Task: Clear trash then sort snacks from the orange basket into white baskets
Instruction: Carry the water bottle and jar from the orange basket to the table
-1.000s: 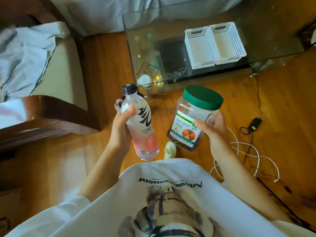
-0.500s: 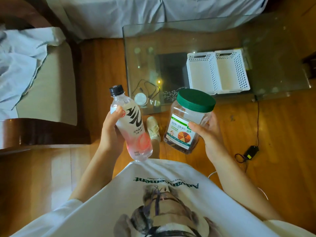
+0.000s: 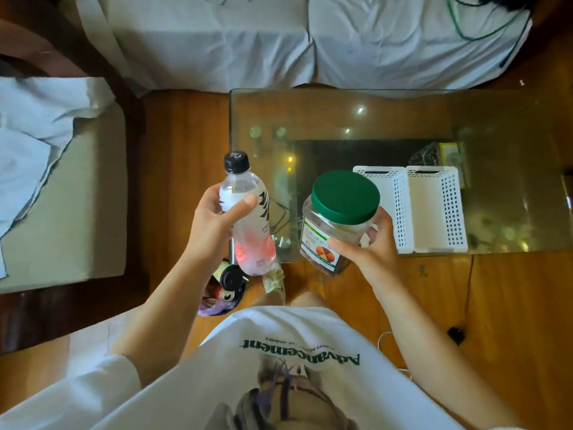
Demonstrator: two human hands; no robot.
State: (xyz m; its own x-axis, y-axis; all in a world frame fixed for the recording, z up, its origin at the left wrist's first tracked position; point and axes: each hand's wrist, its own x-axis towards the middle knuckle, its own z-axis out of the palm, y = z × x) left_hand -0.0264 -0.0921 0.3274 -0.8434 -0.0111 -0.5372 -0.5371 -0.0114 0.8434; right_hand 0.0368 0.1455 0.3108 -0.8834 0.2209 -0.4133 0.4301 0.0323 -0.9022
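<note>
Head view: the left hand grips a bottle, thumb across the front and fingers curled round the back. The bottle's long axis runs from the black cap, up and away from the fingers, down to the pink-tinted base just below them, tilted slightly. The right hand grips a jar with a green lid, thumb on the label and fingers round the far side. The jar leans with its lid away from the palm.

Two white baskets sit side by side, touching, on the glass table, their long axes running away from the person. They lie just beyond the right hand's fingers and slightly to the right. The nearer basket's rim is partly hidden behind the jar. The right hand is clearly the closer one; the left hand stands off the table's left edge, well apart from the baskets.

Below the left hand, near the floor, a cluster of cans and wrappers shows, seemingly a trash container. The bottle's base hangs just above it. The orange basket is not in view.

Count: one bottle, one jar, two white baskets, two hands, both holding something. If the jar counts as a snack, a short reach forward and right would likely carry it to the baskets. The bottle's destination I cannot tell.
</note>
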